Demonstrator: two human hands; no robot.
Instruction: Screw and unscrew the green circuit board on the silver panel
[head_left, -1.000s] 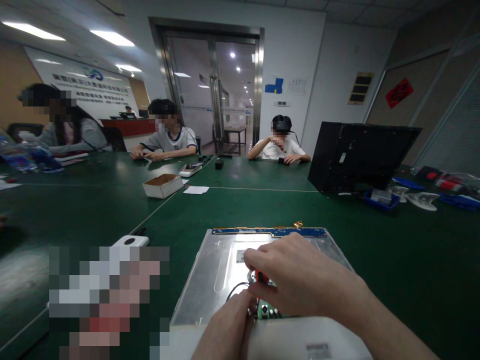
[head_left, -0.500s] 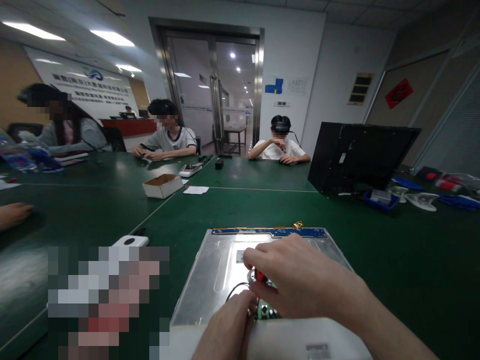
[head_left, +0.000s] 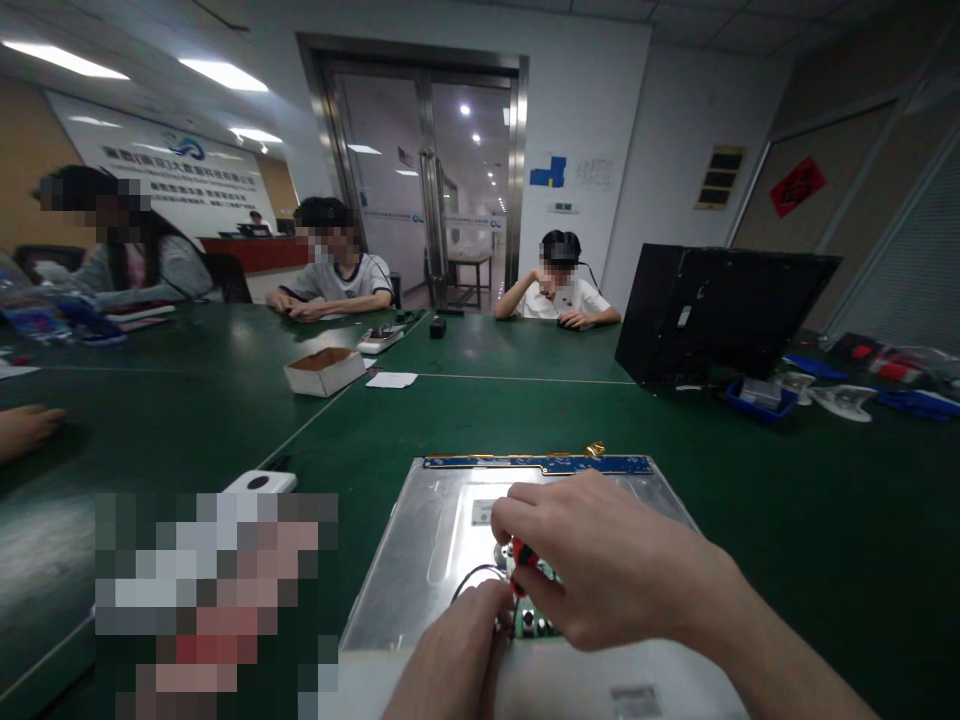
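Note:
A flat metal display panel lies in front of me, with a narrow blue circuit strip along its far edge. Over its near part, my right hand grips the red and black handle of a screwdriver, held upright. The tool's tip is hidden behind my fingers. Below it sits a green circuit board, partly covered by my hands. My left hand has its fingers closed at the board's left edge, beside a thin black cable; what they pinch is hidden.
A white open box and a paper slip lie farther back on the green table. A black monitor-like housing stands at right, near a blue tray. Several people sit around; a person's hand rests at left.
My right hand has shifted and turned slightly around the handle, so more of its red and black shows. My left hand stays in nearly the same place.

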